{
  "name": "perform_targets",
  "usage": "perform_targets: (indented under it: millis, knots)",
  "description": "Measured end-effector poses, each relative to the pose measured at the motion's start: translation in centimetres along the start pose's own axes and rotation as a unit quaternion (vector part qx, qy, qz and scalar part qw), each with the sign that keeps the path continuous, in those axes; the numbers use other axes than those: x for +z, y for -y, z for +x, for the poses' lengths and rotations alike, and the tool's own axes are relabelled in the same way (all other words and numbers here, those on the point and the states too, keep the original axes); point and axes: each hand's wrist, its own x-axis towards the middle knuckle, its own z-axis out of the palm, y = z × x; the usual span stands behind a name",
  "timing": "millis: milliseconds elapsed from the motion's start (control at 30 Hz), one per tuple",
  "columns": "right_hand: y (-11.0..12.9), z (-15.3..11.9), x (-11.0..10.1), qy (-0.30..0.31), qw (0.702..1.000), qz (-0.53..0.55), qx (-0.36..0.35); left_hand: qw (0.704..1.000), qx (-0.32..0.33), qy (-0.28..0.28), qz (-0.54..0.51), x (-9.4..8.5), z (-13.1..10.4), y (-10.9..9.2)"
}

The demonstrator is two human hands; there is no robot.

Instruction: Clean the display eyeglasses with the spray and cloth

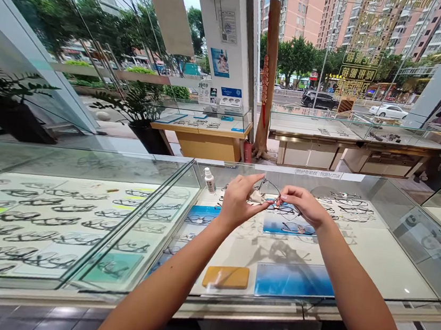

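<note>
Thin-rimmed eyeglasses are held up above the glass display counter, between my two hands. My left hand grips one side of them, thumb and fingers spread around the frame, with a pale cloth against the palm side. My right hand pinches the other side near the rim with its fingertips. Below the hands, more eyeglasses lie on a blue-and-white card inside the case. A white spray bottle stands upright just left of my left hand.
The glass counter spans the view, with rows of eyeglasses at left. A mustard-coloured case and a blue panel lie near its front edge. Further display cases and potted plants stand by the windows.
</note>
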Motion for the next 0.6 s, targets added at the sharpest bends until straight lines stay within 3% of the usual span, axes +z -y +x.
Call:
perform_targets:
  millis: [200, 433, 600]
  knots:
    - [0.2, -0.1, -0.1, 0.002, 1.0, -0.018, -0.004, 1.0, 0.009, -0.01, -0.003, -0.1, 0.1, -0.1]
    - [0.7, -0.2, -0.2, 0.005, 0.999, -0.051, -0.012, 1.0, 0.013, 0.025, -0.007, -0.4, 0.5, -0.1]
    - [3.0, -0.4, 0.1, 0.005, 0.995, -0.086, -0.051, 0.999, 0.029, -0.004, 0.026, -1.7, 2.2, -0.3]
